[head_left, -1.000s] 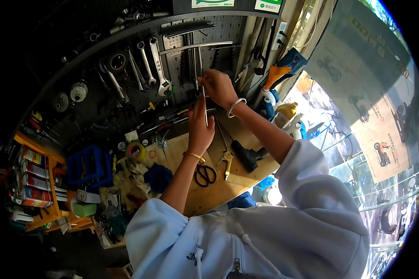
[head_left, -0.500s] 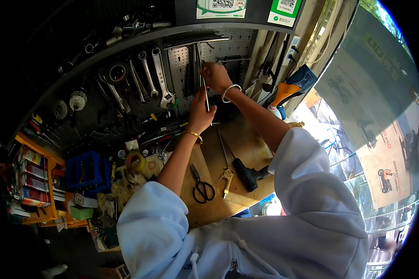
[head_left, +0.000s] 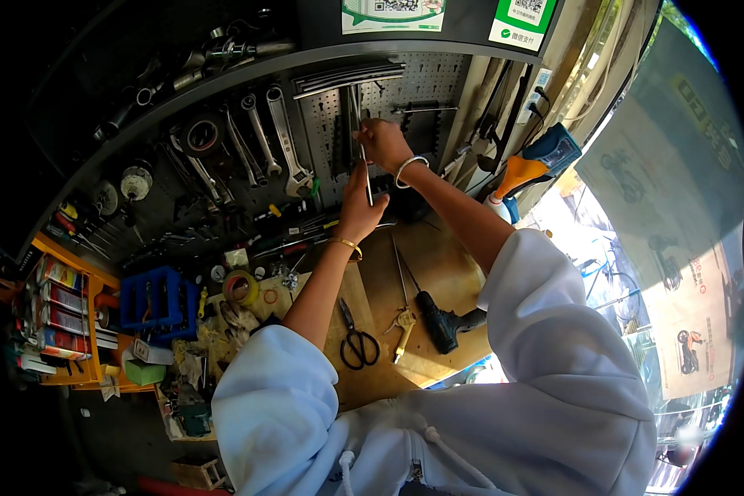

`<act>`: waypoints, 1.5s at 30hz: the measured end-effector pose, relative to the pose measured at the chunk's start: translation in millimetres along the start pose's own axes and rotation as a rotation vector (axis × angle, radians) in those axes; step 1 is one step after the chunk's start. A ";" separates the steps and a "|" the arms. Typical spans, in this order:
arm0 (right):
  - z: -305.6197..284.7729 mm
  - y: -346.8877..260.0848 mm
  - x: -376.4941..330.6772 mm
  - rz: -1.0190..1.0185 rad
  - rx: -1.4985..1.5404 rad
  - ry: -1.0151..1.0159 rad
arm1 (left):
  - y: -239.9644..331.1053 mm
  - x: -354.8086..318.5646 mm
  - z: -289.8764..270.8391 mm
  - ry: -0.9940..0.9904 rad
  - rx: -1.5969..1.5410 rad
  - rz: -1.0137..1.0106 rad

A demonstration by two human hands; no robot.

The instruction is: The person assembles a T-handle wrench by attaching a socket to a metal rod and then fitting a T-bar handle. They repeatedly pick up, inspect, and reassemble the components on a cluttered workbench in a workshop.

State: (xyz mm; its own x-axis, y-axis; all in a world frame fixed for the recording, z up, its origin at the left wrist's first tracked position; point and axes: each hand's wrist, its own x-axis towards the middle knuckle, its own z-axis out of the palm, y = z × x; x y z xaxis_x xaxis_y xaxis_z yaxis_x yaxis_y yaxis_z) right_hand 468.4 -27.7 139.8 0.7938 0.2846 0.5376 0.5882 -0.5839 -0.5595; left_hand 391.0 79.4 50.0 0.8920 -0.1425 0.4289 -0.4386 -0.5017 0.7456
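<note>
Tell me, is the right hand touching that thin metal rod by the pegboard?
Touching. The head view shows the right hand closed around the top of the rod, which hangs down from the fist in front of the pegboard.

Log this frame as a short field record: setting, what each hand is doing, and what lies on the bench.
setting: workbench below a dark pegboard hung with wrenches
left hand: left hand raised, fingers touching a thin metal rod
right hand: right hand closed on the rod's upper end at the pegboard
wrists: bracelet on each
bench items: black scissors, dark power drill, yellow-handled tool
left side: tape roll, blue crate
clothing: light hooded top
</note>
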 end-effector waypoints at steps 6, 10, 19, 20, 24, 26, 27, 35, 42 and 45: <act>-1.0 3.0 5.2 0.001 0.011 -0.009 | -4.5 6.1 4.4 0.011 -0.001 -0.022; -1.8 7.9 14.4 -0.039 -0.040 0.019 | 2.3 12.7 2.0 -0.006 -0.076 -0.006; 5.4 11.8 11.4 -0.030 -0.067 0.000 | -6.6 10.9 6.9 0.005 -0.065 -0.020; 6.1 12.4 11.9 -0.031 -0.071 -0.006 | -9.6 11.3 8.2 0.009 -0.059 -0.028; 13.0 20.0 14.4 -0.038 -0.116 -0.011 | -22.3 15.3 16.9 0.039 -0.073 -0.036; 19.2 19.4 15.9 -0.028 -0.146 0.006 | -29.4 18.3 18.1 0.053 -0.133 -0.039; 23.2 18.2 16.5 -0.024 -0.160 0.014 | -32.7 18.7 18.5 0.064 -0.143 -0.019; 45.3 24.5 18.9 -0.010 -0.165 0.149 | -14.4 -3.8 14.4 0.002 -0.289 -0.146; 51.2 24.7 20.9 -0.018 -0.152 0.182 | -36.4 -39.2 -0.9 0.043 -0.251 -0.301; 52.5 32.1 21.8 -0.040 -0.124 0.219 | -45.9 -54.2 -7.8 0.061 -0.205 -0.301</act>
State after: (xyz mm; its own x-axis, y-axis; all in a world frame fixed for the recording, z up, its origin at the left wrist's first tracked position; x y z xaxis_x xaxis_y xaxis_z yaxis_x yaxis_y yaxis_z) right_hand 512.7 -0.3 100.4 0.7094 0.1457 0.6896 0.5846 -0.6681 -0.4603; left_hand 361.9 116.8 -3.5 0.9790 0.0394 0.2001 -0.1761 -0.3315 0.9269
